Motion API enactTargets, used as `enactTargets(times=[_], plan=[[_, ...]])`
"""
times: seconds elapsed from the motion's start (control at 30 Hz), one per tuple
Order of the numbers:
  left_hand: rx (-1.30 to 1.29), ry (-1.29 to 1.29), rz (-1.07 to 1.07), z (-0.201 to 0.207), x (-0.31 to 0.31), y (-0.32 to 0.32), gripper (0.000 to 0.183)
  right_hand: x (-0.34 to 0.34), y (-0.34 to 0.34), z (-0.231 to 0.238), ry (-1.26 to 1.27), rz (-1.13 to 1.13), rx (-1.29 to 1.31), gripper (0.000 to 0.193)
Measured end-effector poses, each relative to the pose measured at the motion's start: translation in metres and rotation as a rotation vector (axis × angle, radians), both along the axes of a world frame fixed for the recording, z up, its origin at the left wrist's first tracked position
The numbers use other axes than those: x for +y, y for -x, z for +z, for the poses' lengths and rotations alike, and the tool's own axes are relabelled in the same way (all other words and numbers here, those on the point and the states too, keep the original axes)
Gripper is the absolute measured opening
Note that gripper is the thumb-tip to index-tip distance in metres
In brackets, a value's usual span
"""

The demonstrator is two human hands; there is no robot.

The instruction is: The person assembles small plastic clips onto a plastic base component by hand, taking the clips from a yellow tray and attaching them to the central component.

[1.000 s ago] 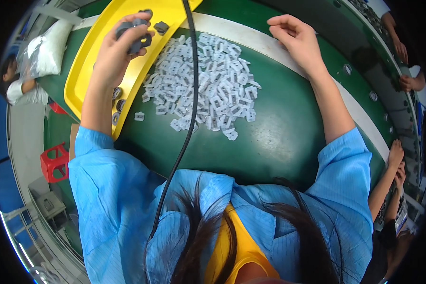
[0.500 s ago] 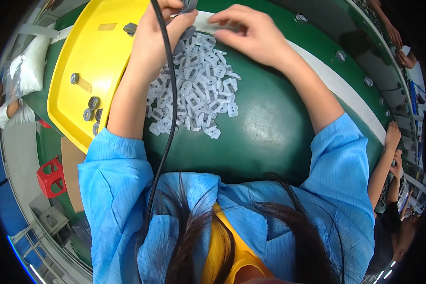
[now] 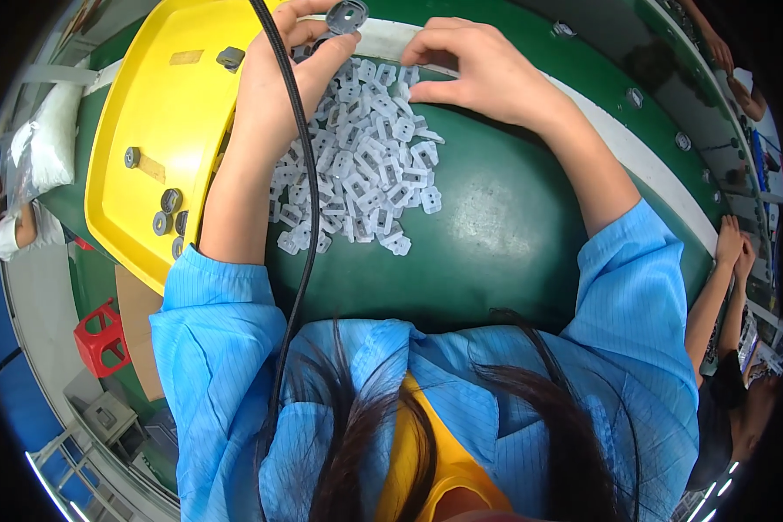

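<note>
My left hand (image 3: 278,87) is closed around a round grey plastic cap (image 3: 348,17) with holes in its face, held up at the far side of the table. More dark grey parts show partly behind its fingers. Below and beside it spreads a heap of small translucent white plastic pieces (image 3: 356,165), each with slots or holes. At the heap's far right edge, my right hand (image 3: 487,74) has thumb and forefinger apart. Their tips reach the outermost pieces, and none is plainly gripped.
A yellow tray (image 3: 161,104) with several dark grey round parts (image 3: 162,223) lies left of the heap. A black cable (image 3: 311,183) hangs across the view over my left arm. Beyond the green table (image 3: 496,244) runs a white strip carrying small parts. Other people's hands (image 3: 729,244) are at the right.
My right hand has come down to the heap's far edge, its fingers now at the pieces. The grey cap in my left hand now shows its face more fully.
</note>
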State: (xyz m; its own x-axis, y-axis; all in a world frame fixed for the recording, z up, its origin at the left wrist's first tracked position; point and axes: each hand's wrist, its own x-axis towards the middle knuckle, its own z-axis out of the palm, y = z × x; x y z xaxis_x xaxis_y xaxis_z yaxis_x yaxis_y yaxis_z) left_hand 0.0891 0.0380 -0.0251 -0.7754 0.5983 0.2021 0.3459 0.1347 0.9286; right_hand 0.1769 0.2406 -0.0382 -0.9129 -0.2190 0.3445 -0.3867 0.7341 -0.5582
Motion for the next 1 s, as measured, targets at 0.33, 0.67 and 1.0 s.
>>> enactTargets(times=[0.33,0.67,1.0], plan=[[0.122,-0.015,0.075,-0.008,0.01,-0.016,0.038,-0.014,-0.006,0.044,1.033,-0.181,-0.488,0.01],[0.343,0.004,0.169,-0.001,0.023,-0.039,0.032,-0.031,-0.009,0.023,0.188,-0.272,0.257,0.013],[0.315,-0.004,0.139,-0.004,0.024,-0.042,0.031,-0.02,0.0,0.015,0.71,-0.324,-0.024,0.024]])
